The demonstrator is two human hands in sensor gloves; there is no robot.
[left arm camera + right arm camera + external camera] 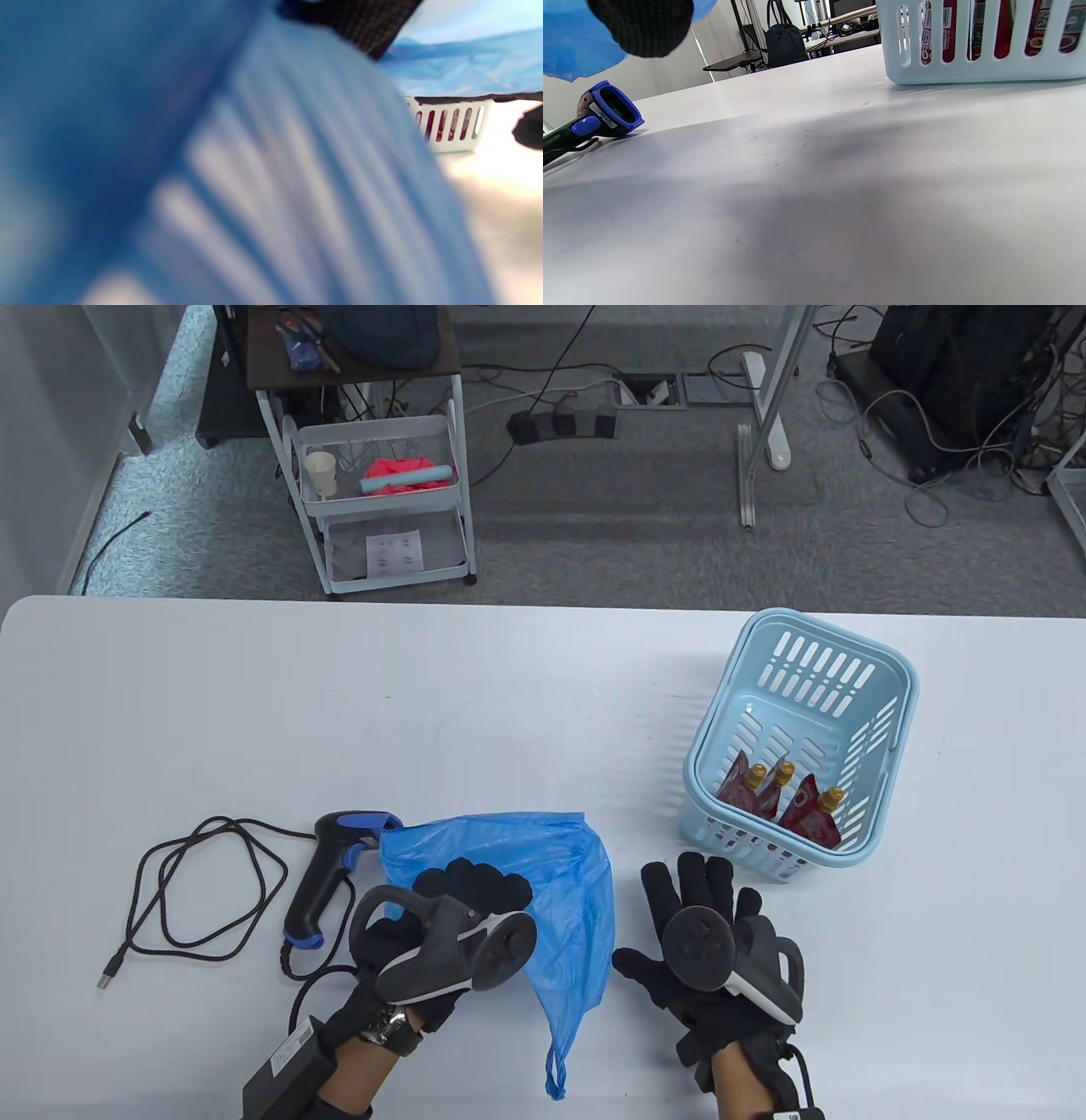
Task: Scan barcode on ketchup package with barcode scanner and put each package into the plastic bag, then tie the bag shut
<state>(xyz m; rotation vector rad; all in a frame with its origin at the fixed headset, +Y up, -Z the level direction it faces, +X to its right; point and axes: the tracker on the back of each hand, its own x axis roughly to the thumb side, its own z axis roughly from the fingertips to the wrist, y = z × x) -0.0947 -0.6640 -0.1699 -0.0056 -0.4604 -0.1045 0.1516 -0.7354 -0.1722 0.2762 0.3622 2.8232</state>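
Note:
My left hand (473, 891) grips the blue plastic bag (560, 899) near its top edge, fingers curled into the film. The bag hangs crumpled toward the table's front, and up close it fills the left wrist view as blue plastic bag (212, 169). My right hand (691, 899) lies open and flat on the table just right of the bag, holding nothing. Three red ketchup packages (785, 806) with gold caps stand in the light blue basket (882, 704) at the right. The black and blue barcode scanner (327, 874) lies left of the bag, also seen as scanner (594, 120).
The scanner's black cable (204, 891) loops over the table's left part. The basket (980, 67) stands close ahead of my right hand. Beyond the table's far edge are a white cart (382, 500) and floor cables.

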